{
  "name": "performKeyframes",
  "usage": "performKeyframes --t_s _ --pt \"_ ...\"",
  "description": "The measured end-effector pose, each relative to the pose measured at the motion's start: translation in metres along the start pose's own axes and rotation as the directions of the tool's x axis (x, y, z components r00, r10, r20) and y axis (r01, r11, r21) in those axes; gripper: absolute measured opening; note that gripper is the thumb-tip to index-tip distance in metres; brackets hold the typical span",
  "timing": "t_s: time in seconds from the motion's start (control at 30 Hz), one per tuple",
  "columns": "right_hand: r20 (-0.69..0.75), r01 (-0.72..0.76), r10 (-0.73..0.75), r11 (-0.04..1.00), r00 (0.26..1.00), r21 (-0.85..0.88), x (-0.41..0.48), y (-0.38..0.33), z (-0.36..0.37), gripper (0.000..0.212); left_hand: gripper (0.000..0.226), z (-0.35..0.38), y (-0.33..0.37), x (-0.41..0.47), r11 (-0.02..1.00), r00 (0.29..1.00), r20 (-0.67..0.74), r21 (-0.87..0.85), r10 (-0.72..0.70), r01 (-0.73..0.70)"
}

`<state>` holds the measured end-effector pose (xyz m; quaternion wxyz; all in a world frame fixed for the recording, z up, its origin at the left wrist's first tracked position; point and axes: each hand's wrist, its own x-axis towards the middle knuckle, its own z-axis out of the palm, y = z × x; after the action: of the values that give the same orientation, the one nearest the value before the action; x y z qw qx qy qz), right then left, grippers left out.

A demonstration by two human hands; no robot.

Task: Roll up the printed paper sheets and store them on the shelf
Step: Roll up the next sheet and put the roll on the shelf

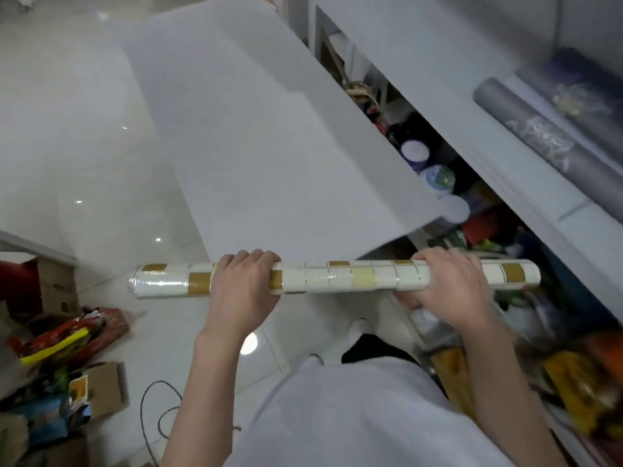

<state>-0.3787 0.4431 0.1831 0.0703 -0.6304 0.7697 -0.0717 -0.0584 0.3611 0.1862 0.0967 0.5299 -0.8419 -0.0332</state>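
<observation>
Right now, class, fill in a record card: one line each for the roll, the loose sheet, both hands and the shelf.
roll: tile-printed, held level in the air
loose sheet: white, spreading beyond the roll
left hand: grips the roll left of middle
right hand: grips the roll near its right end
shelf: white, at right, grey rolls lying on it

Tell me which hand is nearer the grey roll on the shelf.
Right. The right hand lies below-left of the grey roll; the left hand is much farther left along the patterned roll.
</observation>
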Motion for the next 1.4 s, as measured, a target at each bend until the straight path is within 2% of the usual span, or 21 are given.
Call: performKeyframes --t_s 0.13,0.2,0.37,0.53,0.73,0.83,1.03,1.17,1.4 --pt "-0.02 -0.102 0.102 0.995 0.995 0.001 -0.041 0.004 -0.023 0.033 0.034 -0.003 0.017 -0.007 0.994 0.994 0.004 -0.04 0.106 -0.106" --pt "-0.06 -0.137 0.137 0.991 0.989 0.0 -0.056 0.007 -0.035 0.042 0.035 -0.003 0.027 -0.001 0.986 0.988 -0.012 -0.064 0.156 -0.157" --pt "-0.11 -0.313 0.303 0.946 0.947 -0.089 -0.106 0.036 -0.053 0.046 0.036 -0.002 0.069 0.021 0.942 0.948 -0.014 -0.111 0.317 -0.316" --pt "-0.193 -0.492 0.47 0.867 0.861 -0.084 -0.178 0.073 -0.072 0.044 0.039 0.001 0.138 0.028 0.859 0.871 -0.021 -0.158 0.491 -0.488" --pt "-0.27 -0.663 0.626 0.745 0.732 -0.07 -0.273 0.111 -0.074 0.04 0.038 0.002 0.226 0.008 0.72 0.738 -0.028 -0.193 0.675 -0.666" --pt "-0.302 -0.707 0.665 0.706 0.683 -0.041 -0.319 0.134 -0.081 0.042 0.04 0.002 0.274 -0.009 0.664 0.683 -0.053 -0.189 0.728 -0.723" --pt "-0.335 -0.758 0.722 0.651 0.606 0.033 -0.415 0.201 -0.098 0.045 0.064 -0.001 0.384 -0.063 0.607 0.616 -0.03 -0.137 0.787 -0.783" --pt "-0.363 -0.772 0.738 0.631 0.569 0.071 -0.471 0.249 -0.111 0.044 0.059 0.003 0.455 -0.096 0.576 0.581 -0.047 -0.094 0.812 -0.812" --pt "-0.345 -0.801 0.761 0.597 0.549 0.043 -0.532 0.322 -0.123 0.043 0.047 -0.003 0.547 -0.128 0.519 0.525 -0.005 -0.143 0.851 -0.842"
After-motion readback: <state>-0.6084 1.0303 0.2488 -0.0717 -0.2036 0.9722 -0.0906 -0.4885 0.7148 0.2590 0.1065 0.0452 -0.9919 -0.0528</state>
